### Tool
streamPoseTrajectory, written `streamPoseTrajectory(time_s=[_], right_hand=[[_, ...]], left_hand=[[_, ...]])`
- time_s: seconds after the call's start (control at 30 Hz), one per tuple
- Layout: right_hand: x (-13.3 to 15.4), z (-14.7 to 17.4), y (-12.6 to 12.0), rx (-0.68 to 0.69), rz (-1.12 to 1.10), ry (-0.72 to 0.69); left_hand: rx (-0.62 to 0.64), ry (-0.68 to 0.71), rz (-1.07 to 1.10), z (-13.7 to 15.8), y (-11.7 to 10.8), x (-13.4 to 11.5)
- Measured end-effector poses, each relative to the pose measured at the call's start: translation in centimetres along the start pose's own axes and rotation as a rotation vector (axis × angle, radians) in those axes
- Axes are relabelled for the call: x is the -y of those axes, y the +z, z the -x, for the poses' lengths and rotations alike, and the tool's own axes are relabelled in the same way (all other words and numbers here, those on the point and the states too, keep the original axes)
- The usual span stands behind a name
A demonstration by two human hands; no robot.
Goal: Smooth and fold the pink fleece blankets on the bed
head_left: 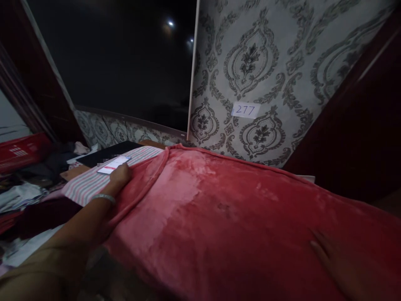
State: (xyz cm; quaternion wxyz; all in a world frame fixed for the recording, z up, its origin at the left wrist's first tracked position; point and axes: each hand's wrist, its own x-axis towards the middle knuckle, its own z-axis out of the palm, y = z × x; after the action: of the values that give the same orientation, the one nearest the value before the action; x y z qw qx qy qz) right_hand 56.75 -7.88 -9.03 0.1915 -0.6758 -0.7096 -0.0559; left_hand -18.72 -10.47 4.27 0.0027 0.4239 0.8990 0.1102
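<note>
Left arm (72, 238) outstretched, left grip (121, 174) curled, right grip (340, 261) loosely extended

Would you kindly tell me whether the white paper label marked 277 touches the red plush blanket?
Apart: the head view shows patterned grey wallpaper between the white paper label marked 277 and the red plush blanket below.

The pale grey wall (283, 90) is covered with dark leaves and curls (249, 62). A big black screen (119, 62) is hung on it, and two small bright lights (170, 23) are mirrored there. A white slip (246, 110) marked "277" is stuck beside it. A dark red-brown panel (354, 125) is seen at the right. The room is dimly lit.
</note>
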Motion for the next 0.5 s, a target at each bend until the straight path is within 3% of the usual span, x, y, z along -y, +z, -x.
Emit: streamPoseTrajectory(time_s=[0.23, 0.3, 0.4, 0.5], right_hand=[[0.3, 0.1, -0.5, -0.007, -0.131, 0.049], [0.1, 0.1, -0.4, -0.003, -0.124, 0.048], [-0.1, 0.1, -0.2, 0.017, -0.105, 0.049], [-0.4, 0.1, 0.0, 0.014, -0.067, 0.047]], left_hand=[[-0.051, 0.153, -0.172, 0.2, -0.5, -1.4], [-0.014, 0.202, -0.183, 0.7, -0.5, -1.6], [0.019, 0.222, -0.186, 2.3, -0.3, -0.4], [-0.010, 0.165, -0.181, 4.7, -0.4, 2.4]])
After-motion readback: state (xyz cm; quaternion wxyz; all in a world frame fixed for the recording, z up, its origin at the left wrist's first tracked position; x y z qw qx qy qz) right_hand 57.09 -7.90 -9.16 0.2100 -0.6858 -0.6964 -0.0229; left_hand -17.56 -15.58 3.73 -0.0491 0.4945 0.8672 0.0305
